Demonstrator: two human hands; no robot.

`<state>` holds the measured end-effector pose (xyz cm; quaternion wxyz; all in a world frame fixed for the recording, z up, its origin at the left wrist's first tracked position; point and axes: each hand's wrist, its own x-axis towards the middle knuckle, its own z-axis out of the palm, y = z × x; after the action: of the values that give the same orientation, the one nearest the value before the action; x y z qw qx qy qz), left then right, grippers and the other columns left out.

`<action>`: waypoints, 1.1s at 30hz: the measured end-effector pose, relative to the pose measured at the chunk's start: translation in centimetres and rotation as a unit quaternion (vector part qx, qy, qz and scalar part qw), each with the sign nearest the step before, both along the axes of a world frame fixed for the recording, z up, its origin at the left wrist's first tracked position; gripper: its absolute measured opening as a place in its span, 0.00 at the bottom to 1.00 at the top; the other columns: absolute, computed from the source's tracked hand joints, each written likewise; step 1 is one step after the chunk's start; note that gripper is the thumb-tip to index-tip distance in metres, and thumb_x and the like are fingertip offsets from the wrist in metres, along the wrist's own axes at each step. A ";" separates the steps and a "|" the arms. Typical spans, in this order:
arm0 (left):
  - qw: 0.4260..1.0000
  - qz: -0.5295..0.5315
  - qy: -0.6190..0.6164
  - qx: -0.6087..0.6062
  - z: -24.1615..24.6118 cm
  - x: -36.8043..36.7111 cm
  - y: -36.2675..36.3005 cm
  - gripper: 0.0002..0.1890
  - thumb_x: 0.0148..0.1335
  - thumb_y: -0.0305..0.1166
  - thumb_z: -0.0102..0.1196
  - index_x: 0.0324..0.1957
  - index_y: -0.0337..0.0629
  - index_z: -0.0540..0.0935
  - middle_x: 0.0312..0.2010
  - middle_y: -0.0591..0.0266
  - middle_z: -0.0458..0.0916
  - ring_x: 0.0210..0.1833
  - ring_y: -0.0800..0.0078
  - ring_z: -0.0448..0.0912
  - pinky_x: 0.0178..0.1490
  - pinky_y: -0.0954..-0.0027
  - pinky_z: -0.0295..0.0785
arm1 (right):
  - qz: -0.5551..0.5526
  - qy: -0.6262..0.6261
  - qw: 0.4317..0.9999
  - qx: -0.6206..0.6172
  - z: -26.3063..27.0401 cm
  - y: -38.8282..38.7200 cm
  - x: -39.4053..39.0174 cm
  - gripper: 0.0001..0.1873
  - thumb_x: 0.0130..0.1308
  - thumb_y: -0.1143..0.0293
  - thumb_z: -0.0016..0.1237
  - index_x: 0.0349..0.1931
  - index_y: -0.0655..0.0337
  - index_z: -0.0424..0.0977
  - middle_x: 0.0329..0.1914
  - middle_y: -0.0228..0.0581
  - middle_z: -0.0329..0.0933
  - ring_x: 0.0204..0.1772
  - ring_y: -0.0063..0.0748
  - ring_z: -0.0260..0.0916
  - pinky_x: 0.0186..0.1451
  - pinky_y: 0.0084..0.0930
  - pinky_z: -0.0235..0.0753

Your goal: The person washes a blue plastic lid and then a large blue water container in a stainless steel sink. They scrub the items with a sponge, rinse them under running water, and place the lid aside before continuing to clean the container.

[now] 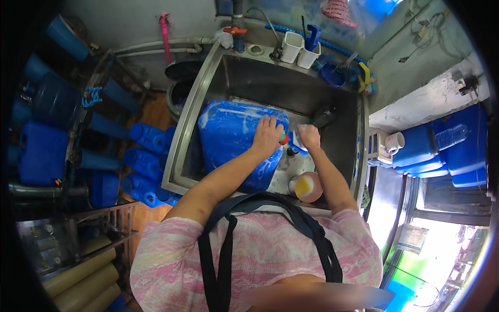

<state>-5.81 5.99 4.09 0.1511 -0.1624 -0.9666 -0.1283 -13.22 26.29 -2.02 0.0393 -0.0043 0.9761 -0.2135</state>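
Note:
A large blue plastic container (230, 136) lies in the stainless steel sink (183, 128), streaked with whitish suds or marks. My left hand (268, 136) rests over its right end, fingers bent near a red and green cap or spout (284, 138). Just right of it, my right hand (309, 136) is closed around a blue and white scrub brush (297, 141), part of which is hidden by the fingers. Closer to my body, a yellow sponge (304, 185) lies in a pinkish round bowl (316, 187) on the sink floor.
White holders (292, 47), a blue basket (332, 75) and a faucet (276, 50) line the sink's back ledge. Several blue jugs (146, 163) stand on the floor at left, near a dark bin (171, 101). A white mug (394, 142) sits on a rack at right.

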 end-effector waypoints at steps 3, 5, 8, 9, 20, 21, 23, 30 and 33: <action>1.000 0.004 -0.002 -0.007 0.0 0.0 0.0 0.33 0.35 0.41 0.77 0.44 0.41 0.77 0.55 0.41 0.73 0.62 0.42 0.70 0.65 0.50 0.65 | 0.202 0.150 0.961 -0.112 0.6 -0.1 0.4 0.16 0.65 0.59 0.44 0.41 0.58 0.82 0.39 0.57 0.81 0.46 0.56 0.80 0.50 0.47 0.78; 1.000 0.002 -0.016 -0.015 0.2 0.0 -0.1 0.33 0.35 0.42 0.77 0.44 0.41 0.77 0.55 0.41 0.72 0.62 0.41 0.70 0.65 0.50 0.65 | 0.176 0.106 0.979 -0.007 0.7 0.2 0.3 0.17 0.66 0.60 0.43 0.41 0.61 0.81 0.39 0.56 0.81 0.44 0.56 0.80 0.47 0.45 0.79; 0.999 -0.015 -0.035 0.025 0.4 0.2 -0.3 0.34 0.35 0.44 0.77 0.44 0.41 0.76 0.56 0.40 0.72 0.62 0.40 0.69 0.66 0.49 0.64 | 0.078 -0.020 0.988 0.133 0.6 0.6 -0.2 0.16 0.67 0.63 0.43 0.40 0.66 0.80 0.37 0.52 0.82 0.40 0.54 0.81 0.43 0.44 0.79; 0.998 -0.017 -0.027 0.045 0.5 0.2 -0.3 0.34 0.35 0.44 0.77 0.44 0.41 0.76 0.56 0.40 0.72 0.62 0.40 0.69 0.66 0.49 0.64 | 0.097 -0.002 0.995 -0.021 0.5 0.6 -0.5 0.19 0.67 0.60 0.41 0.40 0.65 0.81 0.39 0.54 0.82 0.44 0.55 0.80 0.48 0.44 0.78; 1.000 -0.002 -0.018 0.001 0.4 0.1 0.0 0.33 0.34 0.43 0.78 0.43 0.40 0.76 0.56 0.40 0.72 0.62 0.42 0.70 0.66 0.51 0.64 | 0.259 0.106 0.953 -0.115 3.2 -0.7 -0.8 0.24 0.66 0.53 0.41 0.44 0.63 0.82 0.45 0.53 0.82 0.51 0.55 0.79 0.57 0.45 0.77; 1.000 -0.003 -0.017 0.003 0.4 0.2 0.0 0.33 0.34 0.42 0.78 0.43 0.40 0.76 0.55 0.40 0.72 0.62 0.42 0.70 0.66 0.51 0.64 | 0.203 0.067 0.976 -0.046 3.1 -0.7 -0.8 0.22 0.66 0.56 0.41 0.42 0.63 0.82 0.44 0.55 0.82 0.49 0.55 0.79 0.55 0.45 0.77; 1.000 0.000 -0.017 0.011 0.3 0.1 0.1 0.32 0.35 0.40 0.78 0.43 0.40 0.76 0.55 0.40 0.72 0.62 0.42 0.70 0.66 0.52 0.64 | 0.095 -0.074 0.984 0.129 2.3 -0.5 -0.8 0.19 0.66 0.61 0.40 0.39 0.64 0.82 0.41 0.57 0.81 0.46 0.55 0.79 0.52 0.45 0.77; 1.000 0.000 -0.010 -0.028 0.2 -0.2 0.1 0.32 0.36 0.37 0.77 0.46 0.40 0.75 0.56 0.40 0.71 0.64 0.41 0.68 0.66 0.52 0.64 | 0.162 -0.058 0.985 -0.021 -0.2 1.1 -0.9 0.24 0.65 0.50 0.47 0.43 0.64 0.81 0.43 0.54 0.82 0.46 0.52 0.81 0.53 0.41 0.78; 0.997 -0.031 -0.049 -0.042 0.9 -0.2 -0.6 0.33 0.37 0.37 0.77 0.47 0.40 0.74 0.57 0.39 0.70 0.65 0.41 0.68 0.67 0.51 0.64 | 0.075 -0.244 0.947 -0.194 -0.5 1.1 0.5 0.28 0.67 0.44 0.47 0.44 0.64 0.80 0.29 0.42 0.79 0.29 0.36 0.74 0.35 0.31 0.73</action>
<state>-6.00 5.42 4.95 0.0920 -0.1920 -0.9719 -0.1000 -12.70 27.38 -2.48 0.2911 -0.0332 0.8733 -0.3892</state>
